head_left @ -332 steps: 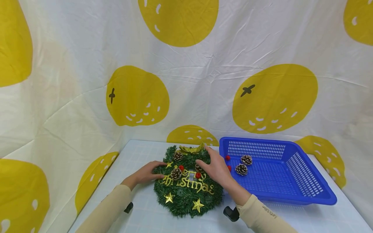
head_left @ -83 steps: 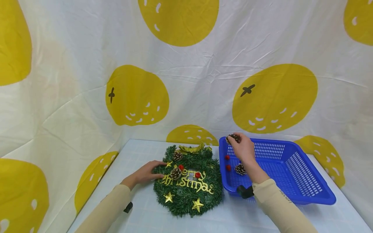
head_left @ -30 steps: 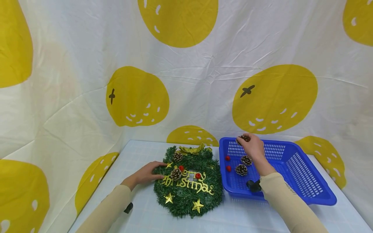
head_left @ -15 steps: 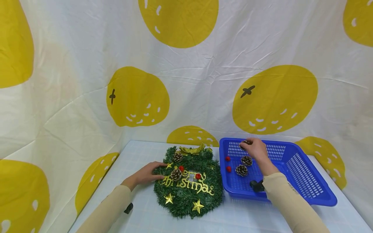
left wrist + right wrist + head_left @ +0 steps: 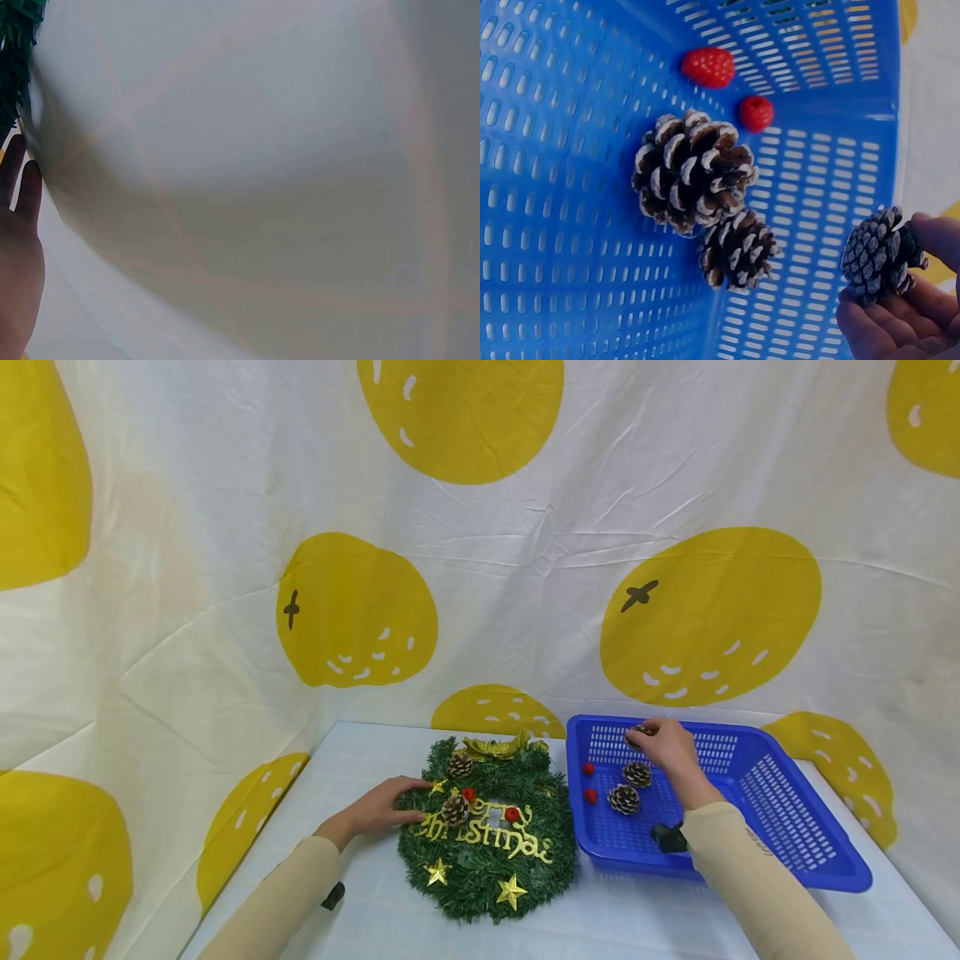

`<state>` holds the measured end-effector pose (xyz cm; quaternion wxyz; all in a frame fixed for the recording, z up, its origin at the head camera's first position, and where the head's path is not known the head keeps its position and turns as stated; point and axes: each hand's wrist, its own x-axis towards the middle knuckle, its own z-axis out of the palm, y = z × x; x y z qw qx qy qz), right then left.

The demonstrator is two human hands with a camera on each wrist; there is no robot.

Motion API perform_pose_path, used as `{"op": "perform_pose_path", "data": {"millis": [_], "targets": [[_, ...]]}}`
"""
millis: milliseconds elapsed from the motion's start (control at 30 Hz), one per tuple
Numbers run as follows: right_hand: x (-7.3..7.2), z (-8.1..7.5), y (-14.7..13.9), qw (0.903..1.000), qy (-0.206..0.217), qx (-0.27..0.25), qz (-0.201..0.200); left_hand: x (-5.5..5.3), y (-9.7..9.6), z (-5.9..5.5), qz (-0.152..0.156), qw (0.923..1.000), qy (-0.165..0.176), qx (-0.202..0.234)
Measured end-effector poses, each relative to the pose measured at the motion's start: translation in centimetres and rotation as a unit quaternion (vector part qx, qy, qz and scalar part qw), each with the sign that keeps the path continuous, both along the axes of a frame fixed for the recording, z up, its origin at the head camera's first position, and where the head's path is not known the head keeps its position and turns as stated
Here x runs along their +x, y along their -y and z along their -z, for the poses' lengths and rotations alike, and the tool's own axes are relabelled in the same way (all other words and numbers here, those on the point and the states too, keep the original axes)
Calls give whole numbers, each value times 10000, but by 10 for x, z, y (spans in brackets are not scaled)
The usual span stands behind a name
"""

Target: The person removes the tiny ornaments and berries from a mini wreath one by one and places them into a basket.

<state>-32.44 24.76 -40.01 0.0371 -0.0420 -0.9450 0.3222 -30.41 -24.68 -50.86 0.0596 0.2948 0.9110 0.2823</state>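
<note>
In the head view my right hand (image 5: 675,753) pinches a pine cone (image 5: 639,736) inside the back wall of the blue basket (image 5: 757,881). The right wrist view shows thumb and fingers round this held pine cone (image 5: 881,256), above the basket floor. Two white-tipped pine cones, a larger one (image 5: 692,172) and a smaller one (image 5: 739,250), lie there beside two red berries (image 5: 709,67). My left hand (image 5: 378,807) rests with extended fingers on the left edge of a green Christmas wreath (image 5: 472,893). Left wrist view: the hand (image 5: 19,247) shows at the edge.
The wreath carries gold "Merry Christmas" lettering (image 5: 483,837), gold stars (image 5: 512,892), a gold bow (image 5: 495,747), two pine cones (image 5: 455,810) and red berries (image 5: 512,814). A pale checked cloth (image 5: 375,893) covers the table. Behind hangs a white curtain (image 5: 517,635) with yellow fruit prints.
My right hand has gone from the wreath's right side to the basket with a pine cone, then drifted right and lower along the back wall. The left hand has stayed on the wreath.
</note>
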Motion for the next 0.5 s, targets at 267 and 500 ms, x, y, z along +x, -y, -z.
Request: {"op": "perform_pose_path", "data": {"millis": [267,500], "targets": [[-2,6,-5,9999,6,106,-108,-1,1,1,-9,10000,-32,-22],[-3,12,-9,9994,123,264,-191,0,1,2,8,10000,-17,-13]]}}
